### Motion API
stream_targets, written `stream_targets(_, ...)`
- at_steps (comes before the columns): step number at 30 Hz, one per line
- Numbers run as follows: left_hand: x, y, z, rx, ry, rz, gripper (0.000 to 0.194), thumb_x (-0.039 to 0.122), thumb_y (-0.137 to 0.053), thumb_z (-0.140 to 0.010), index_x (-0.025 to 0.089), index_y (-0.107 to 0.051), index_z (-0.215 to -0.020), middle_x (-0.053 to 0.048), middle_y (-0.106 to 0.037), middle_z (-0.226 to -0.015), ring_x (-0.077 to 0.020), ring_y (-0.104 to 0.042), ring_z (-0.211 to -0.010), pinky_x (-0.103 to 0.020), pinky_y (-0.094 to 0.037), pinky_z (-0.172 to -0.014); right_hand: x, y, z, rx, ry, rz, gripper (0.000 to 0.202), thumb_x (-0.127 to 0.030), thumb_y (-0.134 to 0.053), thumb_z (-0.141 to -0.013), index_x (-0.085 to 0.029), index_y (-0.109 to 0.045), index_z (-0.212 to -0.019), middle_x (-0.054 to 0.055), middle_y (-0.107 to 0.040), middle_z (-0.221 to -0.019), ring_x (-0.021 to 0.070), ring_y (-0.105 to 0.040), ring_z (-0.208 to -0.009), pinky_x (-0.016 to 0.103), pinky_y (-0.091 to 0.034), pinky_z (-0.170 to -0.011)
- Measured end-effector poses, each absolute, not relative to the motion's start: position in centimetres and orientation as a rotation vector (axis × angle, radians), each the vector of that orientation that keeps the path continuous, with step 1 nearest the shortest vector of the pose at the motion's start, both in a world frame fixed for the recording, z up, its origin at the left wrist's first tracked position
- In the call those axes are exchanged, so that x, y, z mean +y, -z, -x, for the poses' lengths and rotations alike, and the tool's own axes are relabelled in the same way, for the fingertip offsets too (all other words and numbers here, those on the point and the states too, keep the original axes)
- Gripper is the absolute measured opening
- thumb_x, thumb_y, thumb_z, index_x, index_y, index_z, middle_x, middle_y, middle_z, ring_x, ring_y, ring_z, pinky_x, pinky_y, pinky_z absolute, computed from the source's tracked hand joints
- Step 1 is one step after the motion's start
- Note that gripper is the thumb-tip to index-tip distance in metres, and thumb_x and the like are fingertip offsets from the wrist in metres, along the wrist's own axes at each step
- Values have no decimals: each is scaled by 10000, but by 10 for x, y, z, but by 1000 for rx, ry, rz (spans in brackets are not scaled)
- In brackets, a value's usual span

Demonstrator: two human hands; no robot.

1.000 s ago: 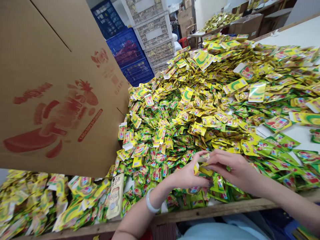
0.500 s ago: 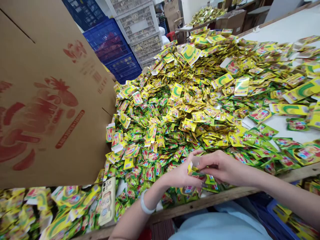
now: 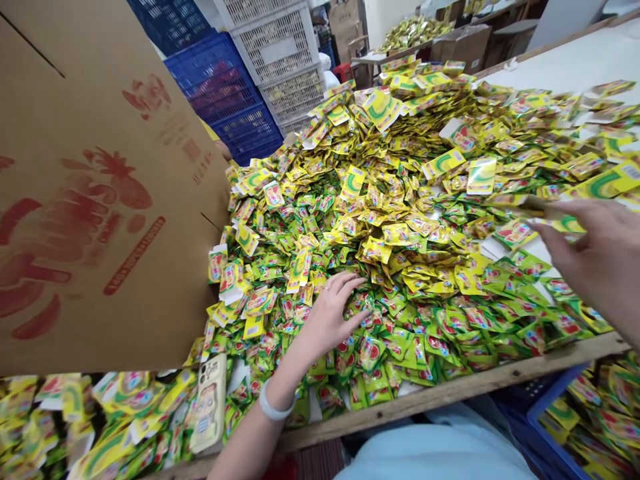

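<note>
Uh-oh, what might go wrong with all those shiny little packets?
The phone lies close to the wooden edge, so a bump might knock it off. Green packets near the left hand reach almost to that edge; some could spill. The tall yellow heap might slide.

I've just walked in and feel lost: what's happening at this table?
A person's left hand is spread over small, shiny green packets. The right hand is beside flat yellow cartons; blur hides whether it grips anything. A tall brown cardboard box stands at the left.
</note>
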State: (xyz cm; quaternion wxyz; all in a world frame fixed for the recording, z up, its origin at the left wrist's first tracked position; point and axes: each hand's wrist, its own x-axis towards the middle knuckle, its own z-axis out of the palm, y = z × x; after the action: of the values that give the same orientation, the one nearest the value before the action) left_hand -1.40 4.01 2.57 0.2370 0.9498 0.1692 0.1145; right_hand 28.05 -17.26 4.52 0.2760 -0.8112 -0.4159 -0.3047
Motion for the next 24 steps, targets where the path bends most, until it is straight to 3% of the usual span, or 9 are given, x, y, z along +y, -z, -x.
stream_targets(3, 48, -11, 26, 496, -267, -2875, 490, 444, -679, -845, 201, -599, -1262, -157, -529, -1395, -359, -387, -1387, -598, -361, -1126, -138, -26, -265, -1308, 700, 2154, 512, -573, -409, -978, -149, -695, -982, 111, -715, -896, 179, -611, -640, 293, -370, -543)
stream_targets(6, 51, 0, 37, 450, -282, -3002, 354, 288, -618, -892, 184, -640, -1229, -162, -522, -1416, -342, -388, -1396, -564, -398, -1118, -91, 0, -226, -1665, 323, 2115, 419, -552, -522, -936, -169, -693, -944, 102, -682, -932, 220, -640, -860, 279, -435, -631)
stream_targets(8, 54, 2, 42, 437, -337, -2999, 289, 223, -564, -919, 196, -677, -1183, -139, -570, -1379, -314, -438, -1367, -539, -428, -1102, -69, 10, -209, -1798, 211, 2152, 323, -451, -545, -944, -170, -697, -898, 114, -669, -951, 247, -622, -942, 287, -444, -658)
stream_targets(11, 60, 2, 48, 472, -484, -2844, 279, 220, -510, -955, 242, -703, -1156, -80, -626, -1339, -290, -458, -1361, -554, -420, -1102, -63, 14, -209, -1779, 159, 2144, 282, -271, -478, -975, -178, -677, -796, 100, -669, -889, 230, -625, -905, 287, -448, -688)
stream_targets(14, 61, 1, 43, 594, -689, -2511, 331, 249, -452, -983, 238, -671, -1231, -68, -656, -1303, -264, -492, -1337, -503, -435, -1093, -71, 12, -217, -1617, 124, 2091, 251, -303, -476, -978, -190, -672, -871, 82, -688, -922, 214, -644, -896, 282, -458, -709)
stream_targets(18, 55, 1, 26, 781, -839, -2118, 336, 349, -490, -964, 169, -717, -1135, -77, -755, -997, -208, -690, -898, -323, -557, -810, -68, 16, -213, -1588, -57, 2151, 276, -437, -557, -934, -198, -686, -985, 78, -704, -957, 228, -671, -909, 284, -470, -690)
stream_targets(20, 54, 1, 20, 846, -850, -2057, 336, 377, -517, -944, 145, -735, -1050, -52, -734, -812, -171, -646, -716, -266, -524, -673, -61, 22, -212, -1586, -135, 2165, 195, -325, -544, -941, -208, -693, -983, 72, -709, -966, 221, -679, -910, 277, -467, -684)
stream_targets(22, 54, -1, 20, 886, -821, -2047, 326, 380, -534, -927, 136, -736, -1005, -35, -699, -741, -152, -597, -661, -246, -489, -629, -55, 29, -215, -1505, -193, 2110, 155, -233, -532, -927, -210, -681, -962, 62, -721, -956, 206, -685, -890, 273, -469, -694)
stream_targets(24, 54, -2, 22, 916, -763, -2009, 318, 382, -549, -911, 134, -732, -989, -26, -679, -721, -149, -579, -657, -247, -489, -630, -51, 34, -220, -1376, -262, 2022, 124, -265, -590, -894, -204, -638, -990, 54, -733, -931, 199, -688, -822, 275, -471, -672)
